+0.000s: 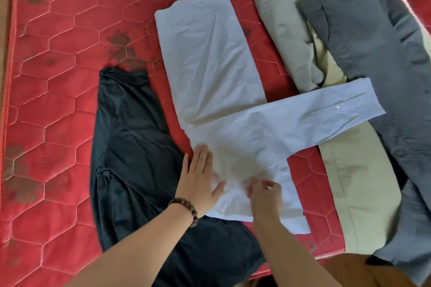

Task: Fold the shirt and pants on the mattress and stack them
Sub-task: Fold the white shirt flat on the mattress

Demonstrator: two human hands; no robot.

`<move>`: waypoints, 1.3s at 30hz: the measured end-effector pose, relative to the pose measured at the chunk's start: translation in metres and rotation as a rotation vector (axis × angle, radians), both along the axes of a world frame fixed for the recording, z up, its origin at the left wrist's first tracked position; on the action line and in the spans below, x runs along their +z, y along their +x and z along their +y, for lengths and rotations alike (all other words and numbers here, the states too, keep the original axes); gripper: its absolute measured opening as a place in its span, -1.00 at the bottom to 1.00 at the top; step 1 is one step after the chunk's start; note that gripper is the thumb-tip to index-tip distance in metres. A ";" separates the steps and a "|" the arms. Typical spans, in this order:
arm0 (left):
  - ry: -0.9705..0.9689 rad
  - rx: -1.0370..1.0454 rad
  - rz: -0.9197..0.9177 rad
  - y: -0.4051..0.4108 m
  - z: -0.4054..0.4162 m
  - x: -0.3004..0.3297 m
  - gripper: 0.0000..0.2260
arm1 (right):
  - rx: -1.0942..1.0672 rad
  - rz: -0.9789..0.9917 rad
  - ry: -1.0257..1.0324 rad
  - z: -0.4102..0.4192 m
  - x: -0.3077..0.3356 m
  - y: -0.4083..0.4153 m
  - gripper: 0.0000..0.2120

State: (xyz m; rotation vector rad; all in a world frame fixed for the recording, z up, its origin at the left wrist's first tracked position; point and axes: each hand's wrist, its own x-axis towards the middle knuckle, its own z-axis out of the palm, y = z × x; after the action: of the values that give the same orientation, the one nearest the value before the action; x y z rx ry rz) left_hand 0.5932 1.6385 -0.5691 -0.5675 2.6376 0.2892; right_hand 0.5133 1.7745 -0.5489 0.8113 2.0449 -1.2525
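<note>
Pale blue dress shirt (pixel 210 58) lies mid-mattress, long axis 6-to-12 o'clock, collar end nearest. Left hand (pixel 200 179) presses flat, fingers straight, on shoulder. Right hand (pixel 264 193) pinches fabric just beside it. Sleeve (pixel 303 116) juts toward 3 o'clock, over khaki pants (pixel 359 182), likely next fold. Red mattress (pixel 58 30) beyond.
</note>
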 end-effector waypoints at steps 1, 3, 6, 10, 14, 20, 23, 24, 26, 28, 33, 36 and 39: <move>-0.007 -0.017 0.015 0.001 0.007 0.001 -0.19 | 0.027 0.080 0.073 0.010 0.003 -0.017 -0.76; -0.004 -0.076 0.026 0.001 0.021 0.000 -0.13 | 0.035 0.217 0.168 0.028 0.008 -0.059 -0.80; -0.016 -0.091 0.000 0.000 0.034 -0.007 -0.16 | 0.014 0.306 0.202 0.041 0.012 -0.128 -0.81; -0.069 -0.020 -0.019 -0.005 0.041 -0.015 -0.31 | -0.136 0.137 -0.008 0.047 0.007 -0.185 -0.75; -0.097 0.035 -0.082 -0.010 0.046 -0.014 -0.31 | -0.192 -0.031 -0.216 0.056 0.004 -0.204 -0.78; -0.074 0.122 -0.123 -0.020 0.053 -0.006 -0.24 | -0.063 -0.189 -0.284 0.061 0.021 -0.236 -0.84; -0.093 0.124 -0.150 -0.023 0.056 -0.006 -0.24 | 0.076 -0.042 -0.122 0.054 0.027 -0.266 -0.74; -0.092 0.122 -0.156 -0.023 0.057 -0.006 -0.24 | 0.106 0.029 -0.053 0.051 0.030 -0.274 -0.65; -0.072 0.127 -0.169 -0.022 0.057 -0.005 -0.25 | 0.211 0.133 0.178 0.043 0.039 -0.285 -0.51; -0.054 0.143 -0.184 -0.023 0.057 -0.002 -0.24 | 0.318 0.263 0.356 0.033 0.045 -0.288 -0.48; -0.019 0.205 -0.197 -0.021 0.057 0.002 -0.23 | 0.423 0.593 0.261 -0.009 0.077 -0.291 -0.55; -0.002 0.244 -0.192 -0.024 0.055 0.003 -0.24 | 0.436 0.547 -0.263 -0.044 0.105 -0.298 -0.71; 0.016 0.271 -0.206 -0.027 0.056 0.003 -0.30 | 0.383 0.366 -0.551 -0.070 0.111 -0.312 -0.84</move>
State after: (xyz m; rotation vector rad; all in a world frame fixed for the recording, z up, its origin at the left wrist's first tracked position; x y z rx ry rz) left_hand 0.5663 1.6947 -0.5658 -0.9014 2.3581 0.3146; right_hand 0.2010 1.7046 -0.4374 -0.0669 1.8441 -1.6986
